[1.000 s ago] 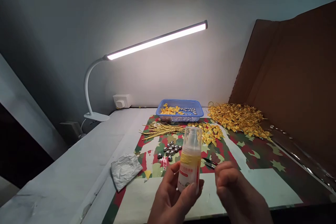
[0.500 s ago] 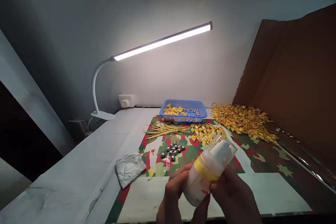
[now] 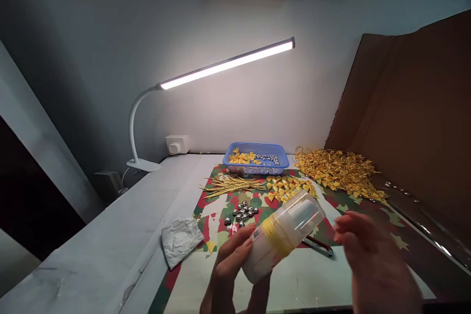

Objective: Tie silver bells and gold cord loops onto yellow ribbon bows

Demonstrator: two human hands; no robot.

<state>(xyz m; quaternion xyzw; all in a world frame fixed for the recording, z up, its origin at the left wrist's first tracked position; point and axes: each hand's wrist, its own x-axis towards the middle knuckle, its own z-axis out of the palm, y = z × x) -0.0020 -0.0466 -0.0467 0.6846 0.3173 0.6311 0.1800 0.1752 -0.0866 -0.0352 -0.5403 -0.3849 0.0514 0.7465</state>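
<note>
My left hand (image 3: pixel 230 267) is wrapped round a white pump bottle (image 3: pixel 257 255) with a clear cap, which it holds tilted with the cap up to the right. Yellow thread (image 3: pixel 275 235) is wound about the bottle's middle. Off to the right of the bottle, my right hand (image 3: pixel 375 260) is blurred, its fingers drawn together in a pinch; whatever they hold cannot be made out. Beneath the cap lies a dark, slim metal tool (image 3: pixel 319 246), partly hidden by the bottle. Small silver bells (image 3: pixel 243 213) lie behind my left hand.
Yellow bows (image 3: pixel 289 187) and gold twist ties (image 3: pixel 233 185) lie on the patterned mat. A blue basket (image 3: pixel 257 170) holds bows and silver bells. Gold pieces are heaped (image 3: pixel 336 169) beside a cardboard sheet (image 3: pixel 415 117). A crumpled white packet (image 3: pixel 181 241) and a lamp (image 3: pixel 228 65) are at left.
My right hand has left the bottle and moved right. My left hand has shifted left with the bottle, now tilted further over. The dark metal tool has come into sight.
</note>
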